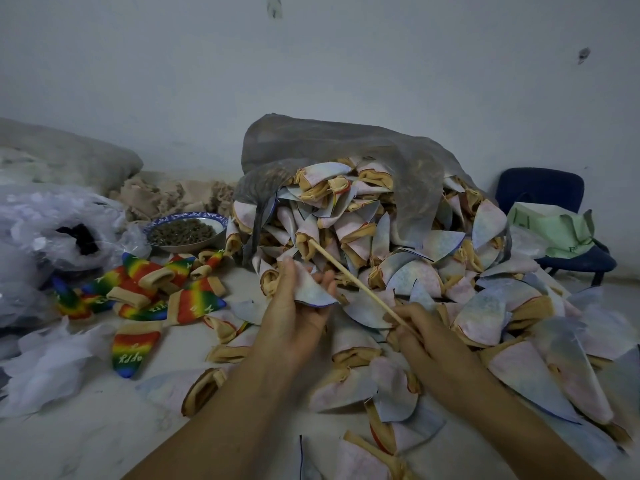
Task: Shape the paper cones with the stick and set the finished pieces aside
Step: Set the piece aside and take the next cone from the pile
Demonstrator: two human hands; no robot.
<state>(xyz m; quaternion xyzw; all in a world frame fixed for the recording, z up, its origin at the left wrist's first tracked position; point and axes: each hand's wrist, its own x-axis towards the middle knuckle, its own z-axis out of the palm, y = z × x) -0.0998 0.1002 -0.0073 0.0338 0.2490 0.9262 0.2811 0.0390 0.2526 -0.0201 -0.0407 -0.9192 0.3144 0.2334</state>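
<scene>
Paper cone (313, 289) in work: pale, bluish-pink, still flat. It is held off the pale surface (104, 427), near its middle, in front of the heap.

Left hand (294, 317) pinches the cone, thumb on the near face and fingers behind. The curved edge is turned toward the right hand, presumably to offer the opening to the tool.

Right hand (422, 341) grips the stick (353, 277) by its near end. The shaft slants up and to the left, passing just beside the left fingertips. Its far tip lies over a tan-mouthed piece in the heap; contact there: cannot tell. The stick does not appear to be inside the held cone. Judgement: insertion not yet made, this piece unshaped.

Heap of pale cones (398, 244) spills from a grey plastic bag (346, 143) at the far side and runs down the right side to the near edge. As stock, it sits within reach of both hands.

Rainbow cones (149, 289) lie grouped toward the left edge, apart from the heap. These are likely the finished pieces, kept separate to avoid mixing.

A bowl (187, 249) of dark pellets stands behind them, just beside the bag. Crumpled white plastic (52, 216) lies at the far left.

The next move calls for guiding the tip into the opening without piercing the cone's point.
</scene>
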